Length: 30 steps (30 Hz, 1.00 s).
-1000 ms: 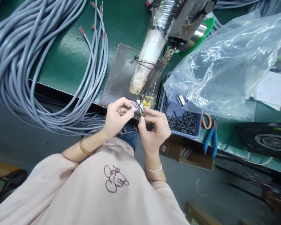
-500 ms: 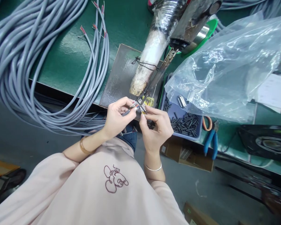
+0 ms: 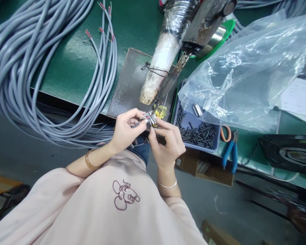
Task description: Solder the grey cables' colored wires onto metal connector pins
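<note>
Left hand [image 3: 129, 127]: thumb and fingers pinched on a grey cable [image 3: 136, 124], close to its end; coloured wires [image 3: 144, 118] emerge there, toward the connector.
Right hand [image 3: 168, 141]: thumb and forefinger closed on the near end of the connector; other fingers curled.
Connector [image 3: 151, 119]: between the two hands, tilted, in front of the desk's near edge; its pin rows are visible. Wire attachment too small to tell.
Soldering iron [image 3: 176, 69]: slanted down over a dark plate [image 3: 123, 81], tip just at the connector; contact cannot be confirmed.
Tray [image 3: 184, 119]: right of the plate, bearing many short black pieces [image 3: 201, 134]; a second connector [image 3: 197, 110] shows beside the plastic bag [image 3: 234, 78].
Pliers [image 3: 231, 149]: blue-handled, on the desk [image 3: 71, 64], right of the tray.
Cable bundle [image 3: 22, 51]: grey, looped over the desk's left side, several ends stripped to reddish wires.
</note>
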Available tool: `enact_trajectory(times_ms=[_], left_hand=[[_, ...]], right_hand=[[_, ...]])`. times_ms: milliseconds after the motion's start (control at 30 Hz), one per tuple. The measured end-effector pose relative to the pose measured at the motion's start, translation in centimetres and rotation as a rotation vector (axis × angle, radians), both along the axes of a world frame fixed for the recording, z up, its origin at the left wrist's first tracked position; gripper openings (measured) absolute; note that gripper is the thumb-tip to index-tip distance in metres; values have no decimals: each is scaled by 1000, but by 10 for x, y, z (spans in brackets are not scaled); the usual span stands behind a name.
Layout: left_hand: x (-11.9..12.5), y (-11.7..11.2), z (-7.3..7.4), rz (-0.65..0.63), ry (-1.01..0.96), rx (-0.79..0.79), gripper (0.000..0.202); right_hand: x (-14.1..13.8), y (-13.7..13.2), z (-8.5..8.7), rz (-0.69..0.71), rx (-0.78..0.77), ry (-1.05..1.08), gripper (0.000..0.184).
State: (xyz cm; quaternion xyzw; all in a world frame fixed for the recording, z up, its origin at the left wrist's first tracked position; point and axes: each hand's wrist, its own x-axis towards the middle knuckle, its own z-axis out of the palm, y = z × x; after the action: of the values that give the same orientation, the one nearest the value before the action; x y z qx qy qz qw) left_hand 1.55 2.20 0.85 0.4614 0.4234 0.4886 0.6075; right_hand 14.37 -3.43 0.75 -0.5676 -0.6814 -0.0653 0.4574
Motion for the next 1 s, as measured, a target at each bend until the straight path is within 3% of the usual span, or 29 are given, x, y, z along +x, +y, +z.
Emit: enact_trajectory(times_ms=[167, 467, 800, 1000], left_hand=[[-7, -1, 2, -115, -90, -92, 15], [-20, -2, 3, -287, -331, -291, 19], [-17, -5, -3, -256, -289, -265, 30], [-12, -7, -1, -162, -246, -193, 28]], right_hand=[[-3, -2, 0, -54, 39, 32, 17], [-7, -9, -1, -86, -134, 364, 15], [-8, -9, 0, -76, -114, 408, 14], [-7, -7, -2, -25, -81, 339, 11]])
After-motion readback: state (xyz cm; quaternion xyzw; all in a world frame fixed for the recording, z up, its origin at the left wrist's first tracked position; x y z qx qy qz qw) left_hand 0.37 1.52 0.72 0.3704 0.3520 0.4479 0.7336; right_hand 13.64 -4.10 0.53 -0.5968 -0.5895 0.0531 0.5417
